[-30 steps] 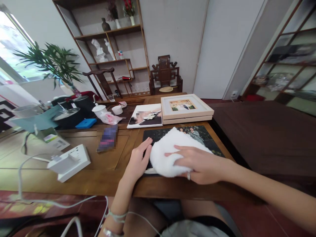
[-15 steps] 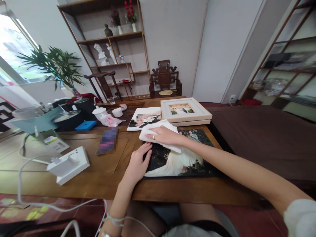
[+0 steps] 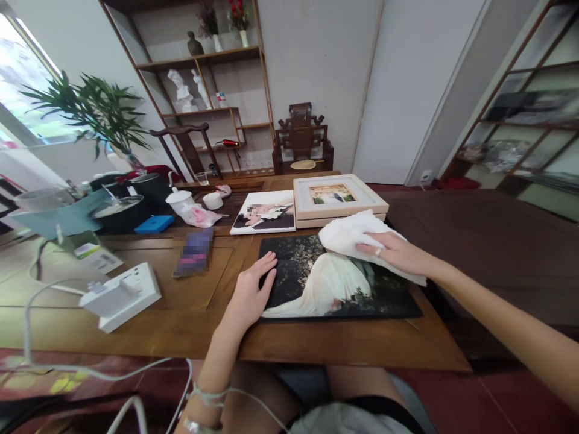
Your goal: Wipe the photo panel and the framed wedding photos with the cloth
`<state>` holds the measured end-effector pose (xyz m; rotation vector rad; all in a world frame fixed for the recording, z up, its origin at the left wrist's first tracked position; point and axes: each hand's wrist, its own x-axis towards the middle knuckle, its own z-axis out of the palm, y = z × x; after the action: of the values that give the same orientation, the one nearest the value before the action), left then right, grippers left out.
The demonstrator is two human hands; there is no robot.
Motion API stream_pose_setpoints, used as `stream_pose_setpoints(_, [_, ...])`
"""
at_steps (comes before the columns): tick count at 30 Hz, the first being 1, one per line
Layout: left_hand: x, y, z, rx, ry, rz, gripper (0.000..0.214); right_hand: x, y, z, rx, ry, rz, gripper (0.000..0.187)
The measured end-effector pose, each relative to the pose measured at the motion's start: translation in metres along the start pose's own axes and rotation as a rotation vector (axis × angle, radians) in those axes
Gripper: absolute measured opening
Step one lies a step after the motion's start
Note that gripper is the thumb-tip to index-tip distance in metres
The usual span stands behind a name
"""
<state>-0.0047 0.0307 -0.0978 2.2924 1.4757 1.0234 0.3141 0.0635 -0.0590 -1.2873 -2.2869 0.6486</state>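
Observation:
A dark photo panel (image 3: 289,289) lies flat on the wooden table, showing a long white dress against black foliage. At its left edge rests my left hand (image 3: 253,289), fingers stretched and touching the panel, holding nothing. My right hand (image 3: 391,250), with a ring on one finger, grips a bunched white cloth (image 3: 348,232) over the panel's upper right corner. That corner is hidden under the cloth and the hand. Just behind stand a white-edged photo print (image 3: 262,212) and a stack of pale wooden picture frames (image 3: 341,196).
To the left are a white power strip (image 3: 129,295) with cables, a blurred purple item (image 3: 194,252), a blue box (image 3: 154,224) and a white teapot (image 3: 180,200). A dark brown surface (image 3: 474,253) adjoins the table (image 3: 357,343) on the right.
My right hand has swept the white cloth from the panel's upper left to its upper right, uncovering the left and middle. My left hand stays at the left edge.

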Motion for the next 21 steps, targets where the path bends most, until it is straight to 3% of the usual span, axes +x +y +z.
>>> stream_pose_setpoints(2, [0.000,0.000,0.000,0.002,0.013,0.000,0.033,-0.005,0.002,0.003,-0.068,0.029,0.006,0.045])
stream_pose_setpoints(5, [0.001,-0.001,0.000,0.004,0.021,0.002,0.033,-0.020,-0.014,0.014,-0.197,0.006,0.030,0.041])
stream_pose_setpoints(10, [0.002,-0.002,0.001,0.023,0.010,0.010,0.033,-0.071,-0.068,0.025,-0.210,-0.201,0.044,0.036])
stream_pose_setpoints(13, [0.002,-0.002,0.001,0.036,-0.002,0.007,0.033,-0.090,-0.083,0.023,-0.169,-0.290,0.032,0.043])
stream_pose_setpoints(18, [0.002,-0.002,0.000,0.031,-0.019,0.009,0.033,-0.070,-0.064,0.015,-0.064,-0.271,0.030,0.031])
stream_pose_setpoints(21, [0.002,-0.002,-0.001,0.027,-0.024,0.005,0.034,-0.041,-0.045,0.011,-0.077,-0.185,0.000,0.043])
